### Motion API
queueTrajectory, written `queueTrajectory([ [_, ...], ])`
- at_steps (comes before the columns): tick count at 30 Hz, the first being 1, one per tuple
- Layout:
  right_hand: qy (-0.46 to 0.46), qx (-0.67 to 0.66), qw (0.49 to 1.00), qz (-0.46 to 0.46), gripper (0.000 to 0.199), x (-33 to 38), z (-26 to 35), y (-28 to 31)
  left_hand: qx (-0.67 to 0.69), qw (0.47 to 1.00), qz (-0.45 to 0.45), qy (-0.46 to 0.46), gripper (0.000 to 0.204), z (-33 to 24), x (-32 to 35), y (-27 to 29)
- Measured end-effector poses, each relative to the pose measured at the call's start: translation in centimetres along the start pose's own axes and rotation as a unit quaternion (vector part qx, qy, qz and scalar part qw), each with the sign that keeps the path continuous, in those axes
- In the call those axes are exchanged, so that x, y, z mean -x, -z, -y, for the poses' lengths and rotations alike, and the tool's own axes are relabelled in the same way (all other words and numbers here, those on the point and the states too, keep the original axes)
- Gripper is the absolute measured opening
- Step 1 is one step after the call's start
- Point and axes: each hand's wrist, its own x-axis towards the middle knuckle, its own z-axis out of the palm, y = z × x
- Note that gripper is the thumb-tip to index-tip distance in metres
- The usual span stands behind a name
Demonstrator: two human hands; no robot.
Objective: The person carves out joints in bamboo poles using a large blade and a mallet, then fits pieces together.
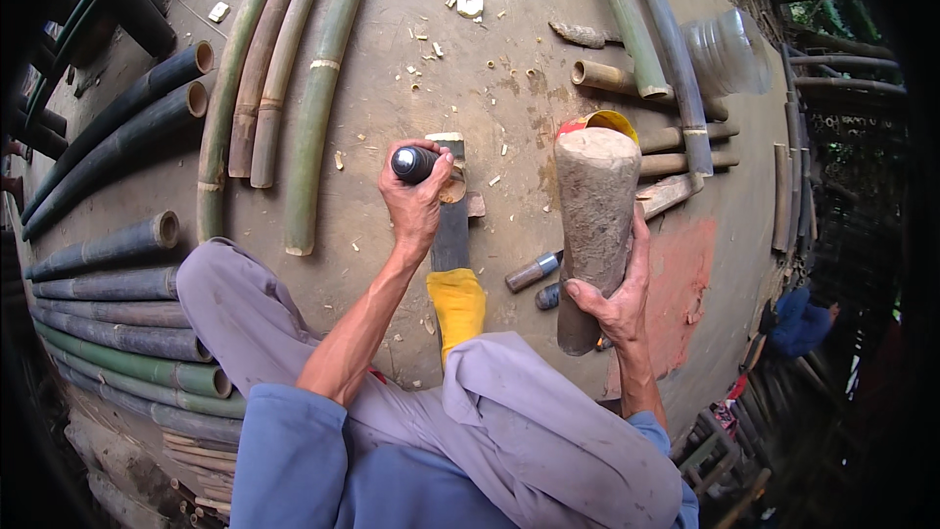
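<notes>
My left hand [416, 196] is closed round the black handle of a chisel [411, 166], whose shiny metal cap faces up; the blade is hidden. It stands over a dark bamboo length [451, 235] that has a pale cut opening beside my fingers. Yellow cloth [456, 306] covers the bamboo's near end, between my legs. On the right, my right hand [619, 306] grips a thick wooden mallet [597, 201] by its narrower lower part, its broad worn end raised. A small reddish block [476, 204] touches the bamboo's right side.
Long green bamboo poles [328, 108] lie at the far left, with dark poles [127, 235] stacked further left. Two handled tools, one wooden-handled [532, 273], lie beside the mallet. A red-yellow container [612, 120] and a clear plastic jar [727, 52] are at right. Pale chips litter the floor.
</notes>
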Motion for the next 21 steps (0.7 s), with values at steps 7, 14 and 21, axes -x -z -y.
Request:
queueTrajectory([
  [7,0.341,0.082,0.933,0.081,0.103,-6.5,6.7,-2.5,-0.153,0.979,0.041,-0.125,0.027,2.2,1.7,0.4],
  [14,0.285,0.381,0.852,0.219,0.094,-9.9,10.3,-3.1,-0.133,0.97,0.199,0.033,0.043,-0.3,-0.9,0.6],
  [21,0.212,0.399,0.868,0.207,0.101,-9.4,5.0,-3.4,-0.196,0.955,0.223,0.008,0.035,2.2,-1.6,1.7],
])
